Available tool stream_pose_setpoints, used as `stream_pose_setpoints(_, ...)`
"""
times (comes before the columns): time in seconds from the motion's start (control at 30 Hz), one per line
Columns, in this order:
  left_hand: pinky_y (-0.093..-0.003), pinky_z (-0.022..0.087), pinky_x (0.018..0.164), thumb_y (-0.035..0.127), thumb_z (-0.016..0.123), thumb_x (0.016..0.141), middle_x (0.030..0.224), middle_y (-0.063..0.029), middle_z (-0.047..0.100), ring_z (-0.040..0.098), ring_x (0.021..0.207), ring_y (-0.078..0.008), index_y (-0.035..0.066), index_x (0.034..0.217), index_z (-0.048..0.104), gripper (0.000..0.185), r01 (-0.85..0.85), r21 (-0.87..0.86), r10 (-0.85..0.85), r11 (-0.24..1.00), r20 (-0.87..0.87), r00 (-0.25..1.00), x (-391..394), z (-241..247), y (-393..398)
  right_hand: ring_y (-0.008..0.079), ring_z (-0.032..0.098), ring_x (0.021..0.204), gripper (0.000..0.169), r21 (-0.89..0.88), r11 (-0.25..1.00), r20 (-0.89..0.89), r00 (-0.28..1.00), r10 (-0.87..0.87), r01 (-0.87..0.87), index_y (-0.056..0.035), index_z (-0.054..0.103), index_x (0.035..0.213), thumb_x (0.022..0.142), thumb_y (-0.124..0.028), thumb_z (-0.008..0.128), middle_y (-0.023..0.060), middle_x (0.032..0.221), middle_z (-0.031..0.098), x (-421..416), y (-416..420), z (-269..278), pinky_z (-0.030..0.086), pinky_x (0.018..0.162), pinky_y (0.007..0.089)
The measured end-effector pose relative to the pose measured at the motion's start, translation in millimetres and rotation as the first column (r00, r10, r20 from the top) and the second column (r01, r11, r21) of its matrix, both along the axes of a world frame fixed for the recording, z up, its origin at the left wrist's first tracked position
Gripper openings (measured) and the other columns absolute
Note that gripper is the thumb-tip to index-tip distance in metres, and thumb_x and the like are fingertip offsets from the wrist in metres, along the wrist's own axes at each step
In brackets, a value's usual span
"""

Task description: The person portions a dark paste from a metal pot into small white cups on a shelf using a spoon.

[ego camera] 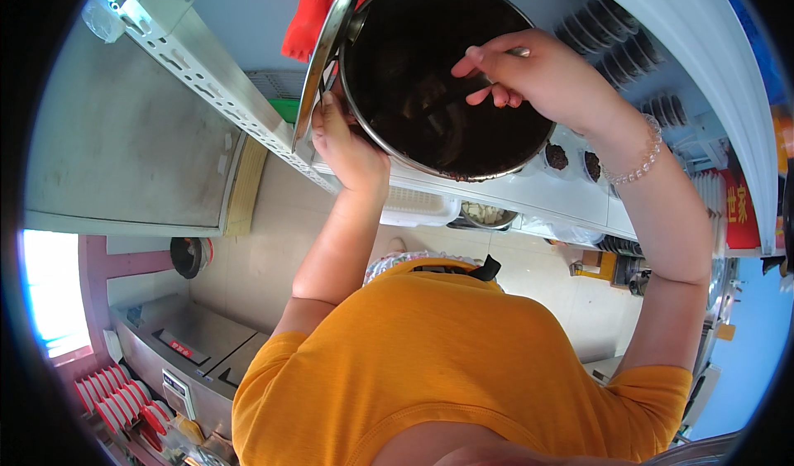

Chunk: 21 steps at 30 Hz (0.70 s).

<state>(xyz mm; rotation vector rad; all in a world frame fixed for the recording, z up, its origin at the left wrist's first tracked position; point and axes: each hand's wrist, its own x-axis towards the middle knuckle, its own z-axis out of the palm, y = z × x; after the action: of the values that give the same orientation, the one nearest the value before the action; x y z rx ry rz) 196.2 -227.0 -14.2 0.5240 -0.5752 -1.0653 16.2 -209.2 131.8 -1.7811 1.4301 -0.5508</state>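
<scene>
A large, deep metal pot (410, 160) is tilted toward me over a white shelf. Its inside is very dark, and dark bits cling to the lower rim. My left hand (350, 146) grips the pot's left side, thumb up, where a handle seems hidden. The metal lid (324, 56) stands on edge against that side, touching the rim. Over the pot's mouth, my right hand (521, 72) holds a metal spoon or ladle (520, 51) by its handle; its lower end is lost in the dark. Right of the pot, clear cups (556, 156) hold a dark, crumbly food.
Below the white shelf (527, 196) are a white plastic basket (422, 207) and a metal bowl of pale chunks (487, 213). A perforated white shelf post (211, 81) rises at left. Stacked lids or cups (598, 25) line the back right. A steel chest freezer (198, 329) stands lower left.
</scene>
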Motion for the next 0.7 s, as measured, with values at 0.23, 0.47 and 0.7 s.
stream_pose_setpoints(0.23,-0.0276,0.051,0.076,0.021,0.042,0.095,0.097,-0.0084,0.061,0.059,0.088,-0.0155,-0.003,0.107,0.056,0.03,0.062,0.064,-0.054,0.996,-0.121,0.991,0.7,9.3,-7.4,0.0019,0.043,0.055,0.037,0.116,0.974,0.283,0.933,-0.222,0.197,0.0013,0.062,0.107,0.096,-0.03,0.046,0.0118,0.081,0.068,-33.4,10.5,6.0,0.038,0.051,0.0141)
stream_pose_setpoints(0.47,-0.028,0.047,0.08,0.02,0.041,0.095,0.1,-0.008,0.06,0.057,0.091,-0.0148,-0.001,0.11,0.056,0.03,0.042,0.136,-0.025,0.99,-0.12,0.992,3.8,-2.3,-27.2,0.0013,0.042,0.058,0.035,0.289,0.916,0.596,0.696,-0.4,0.279,0.003,0.057,0.113,0.096,-0.026,0.046,0.0183,0.094,0.065,-74.7,25.7,1.9,0.039,0.054,0.0123)
stream_pose_setpoints(0.7,-0.0317,0.048,0.086,0.026,0.037,0.094,0.107,-0.0105,0.061,0.058,0.1,-0.0204,0.001,0.11,0.055,0.034,0.078,0.127,-0.071,0.989,-0.056,0.996,12.4,-27.9,-46.2,0.0007,0.042,0.057,0.036,0.342,0.863,0.698,0.513,-0.498,0.373,0.0048,0.056,0.113,0.096,-0.025,0.047,0.0187,0.092,0.064,-97.3,46.6,-8.5,0.04,0.054,0.0128)
